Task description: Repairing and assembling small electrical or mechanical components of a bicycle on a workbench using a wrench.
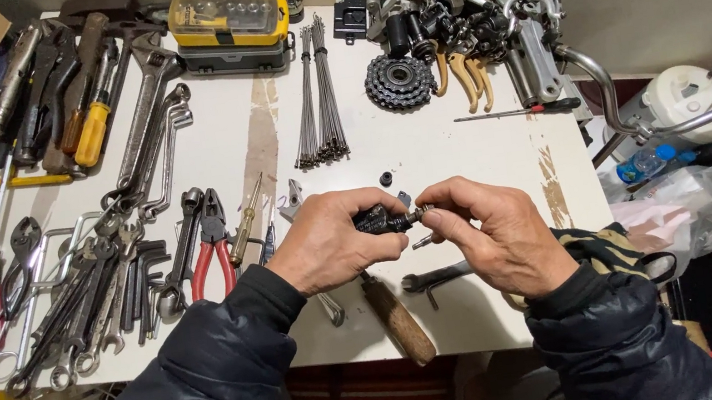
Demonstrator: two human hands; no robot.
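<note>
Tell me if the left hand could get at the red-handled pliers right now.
Probably not at once: the left hand is holding a small dark part. The pliers lie uncovered on the table just beside it, nothing between.

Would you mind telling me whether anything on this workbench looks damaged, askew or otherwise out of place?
The white table has a long brown streak where the surface looks worn or stained, and a smaller one near its right edge. A wooden handle sticks out over the front edge. The tools otherwise lie in rough groups.
</note>
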